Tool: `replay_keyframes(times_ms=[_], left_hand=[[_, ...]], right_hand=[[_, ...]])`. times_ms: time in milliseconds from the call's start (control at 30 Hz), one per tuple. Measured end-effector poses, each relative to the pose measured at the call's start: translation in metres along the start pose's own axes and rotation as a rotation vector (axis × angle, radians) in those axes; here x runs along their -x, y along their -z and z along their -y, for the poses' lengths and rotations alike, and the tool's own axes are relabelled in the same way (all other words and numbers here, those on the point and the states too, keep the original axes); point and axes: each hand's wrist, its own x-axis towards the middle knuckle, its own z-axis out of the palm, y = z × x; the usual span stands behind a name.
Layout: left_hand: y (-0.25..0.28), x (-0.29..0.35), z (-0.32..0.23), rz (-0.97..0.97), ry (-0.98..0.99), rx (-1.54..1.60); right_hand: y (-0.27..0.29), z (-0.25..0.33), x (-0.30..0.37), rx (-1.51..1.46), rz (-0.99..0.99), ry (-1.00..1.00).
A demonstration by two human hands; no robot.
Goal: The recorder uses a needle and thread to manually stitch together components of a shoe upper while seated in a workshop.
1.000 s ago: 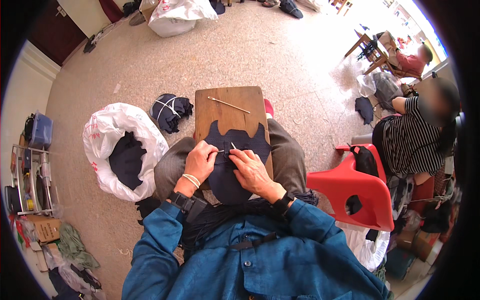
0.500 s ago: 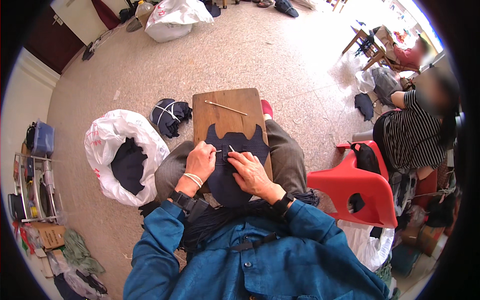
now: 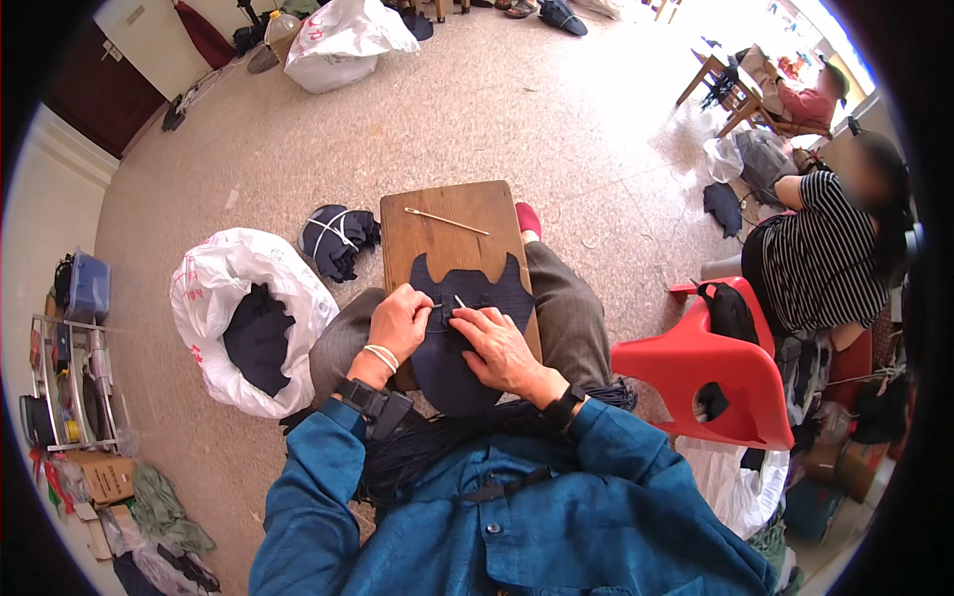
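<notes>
Both hands (image 3: pixel 452 333) closed on dark fabric (image 3: pixel 467 298)

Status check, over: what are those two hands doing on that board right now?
Left hand pinning dark fabric piece on wooden board. Right hand pinching a thin needle-like tool at the fabric. Loose stick on the board, apart from both hands.

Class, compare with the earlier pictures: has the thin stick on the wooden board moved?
No. The thin stick lies at the same slant near the far end of the wooden board, as before.
</notes>
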Motion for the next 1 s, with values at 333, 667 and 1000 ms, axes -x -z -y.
replay_keyframes(times_ms=[333,667,1000], left_hand=[[0.001,-0.008,0.004,0.001,0.025,0.070],[0.005,-0.011,0.004,-0.013,-0.266,-0.139],[0.000,-0.024,0.007,0.118,-0.109,-0.073]], right_hand=[[0.005,-0.015,-0.008,-0.095,0.073,0.091],[0.005,-0.020,-0.016,-0.165,0.043,0.021],[0.003,-0.032,-0.019,-0.228,0.140,0.006]])
